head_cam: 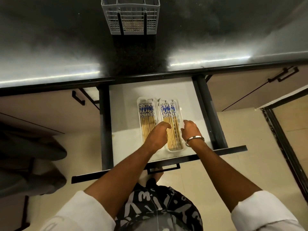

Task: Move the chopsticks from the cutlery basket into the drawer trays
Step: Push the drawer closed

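Two clear plastic trays lie side by side in the open drawer [126,130]. The left tray [139,104] and the right tray [180,114] each hold several wooden chopsticks with blue-patterned tops: one bundle [147,117] on the left, another [169,114] on the right. My left hand [157,135] rests between the trays, fingers curled over the right tray's chopsticks. My right hand [190,130], with a metal bangle, grips the right tray's right rim. The grey cutlery basket [130,15] stands on the counter at the back; no chopsticks show in it.
The dark counter [50,47] runs across the top, with its edge above the drawer. Closed cabinet doors with black handles [78,98] flank the drawer. The drawer's front panel and handle [163,168] are near my body. A dark door frame [286,144] is on the right.
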